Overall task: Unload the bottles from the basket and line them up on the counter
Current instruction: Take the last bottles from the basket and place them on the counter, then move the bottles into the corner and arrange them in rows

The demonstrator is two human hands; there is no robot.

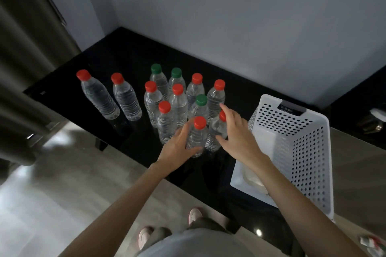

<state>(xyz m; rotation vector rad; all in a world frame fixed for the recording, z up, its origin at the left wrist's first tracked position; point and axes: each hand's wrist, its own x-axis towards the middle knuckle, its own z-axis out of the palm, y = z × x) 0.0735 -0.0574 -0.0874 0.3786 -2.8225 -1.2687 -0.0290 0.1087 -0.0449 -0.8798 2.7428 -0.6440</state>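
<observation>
Several clear water bottles with red or green caps stand upright on the black counter (129, 56). Two red-capped ones (98, 96) (126, 98) stand apart at the left; the others form a cluster in the middle. My left hand (179, 148) is wrapped around the nearest red-capped bottle (197, 135) at the counter's front. My right hand (236, 131) grips the red-capped bottle (217, 131) just right of it, the index finger stretched out. The white perforated basket (300, 137) sits at the right, partly over the counter's front edge; something pale lies in its bottom.
A grey wall backs the counter. A dark curtain (27, 54) hangs at the left. Light tiled floor (62, 183) lies below, with my feet in pink shoes (146, 236). A small packet (371, 244) lies on the floor at the lower right.
</observation>
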